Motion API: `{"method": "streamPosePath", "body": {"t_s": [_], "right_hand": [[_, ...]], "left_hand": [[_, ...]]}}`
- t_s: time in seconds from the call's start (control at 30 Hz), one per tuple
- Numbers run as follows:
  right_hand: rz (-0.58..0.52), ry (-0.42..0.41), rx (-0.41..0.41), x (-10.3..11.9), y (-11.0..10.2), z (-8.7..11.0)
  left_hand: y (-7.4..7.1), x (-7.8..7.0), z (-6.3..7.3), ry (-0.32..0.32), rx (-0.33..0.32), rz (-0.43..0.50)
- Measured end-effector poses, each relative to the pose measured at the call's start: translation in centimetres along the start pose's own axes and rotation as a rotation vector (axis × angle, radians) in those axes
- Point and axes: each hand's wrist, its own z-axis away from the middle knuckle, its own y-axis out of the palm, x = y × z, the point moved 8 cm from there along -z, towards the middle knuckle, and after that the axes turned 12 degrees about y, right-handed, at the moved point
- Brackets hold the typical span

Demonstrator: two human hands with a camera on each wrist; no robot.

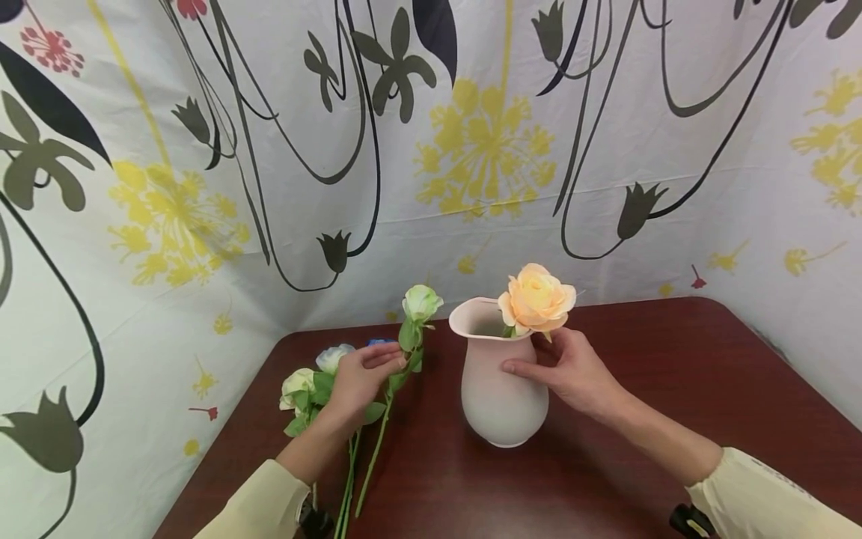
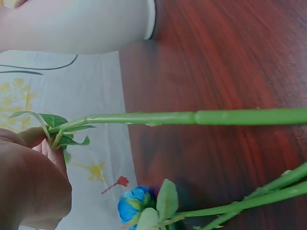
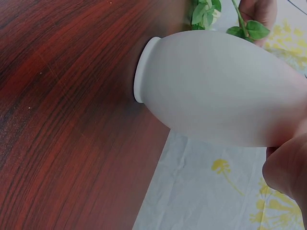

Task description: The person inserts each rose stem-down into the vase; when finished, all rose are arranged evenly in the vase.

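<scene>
A pale green-white artificial rose (image 1: pixel 422 303) is pinched by its stem, just below the bloom, between the thumb and fingers of my left hand (image 1: pixel 357 382). Its long green stem (image 2: pixel 158 118) runs down toward the table's near side. To the right, a white vase (image 1: pixel 501 393) stands upright on the table. My right hand (image 1: pixel 582 374) grips the vase's right side near the neck, thumb on the front and the other fingers mostly hidden behind. One peach rose (image 1: pixel 537 299) leans over the right of the vase's rim, its stem inside out of sight.
Beneath and beside my left hand lie more roses: a cream one (image 1: pixel 296 388), a pale blue one (image 1: pixel 334 358) and a blue one (image 2: pixel 133 206). The dark red wooden table (image 1: pixel 673 382) ends at a patterned cloth backdrop (image 1: pixel 592 269).
</scene>
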Motion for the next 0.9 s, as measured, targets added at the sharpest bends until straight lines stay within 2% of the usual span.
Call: {"method": "streamPosePath", "body": {"t_s": [0.17,0.7,0.9], "right_hand": [[0.003,-0.001,0.002,0.0,0.0,0.0],[0.019,0.002,-0.007,0.0,-0.1,0.0],[0.005,0.002,0.001,0.0,0.0,0.1]], "left_hand": [[-0.1,-1.1,-0.3,0.02,-0.027,0.059],[-0.2,-4.9,-0.6,0.108,-0.102,0.123],[0.0,-6.0,-0.6,0.136,-0.112,0.185]]}}
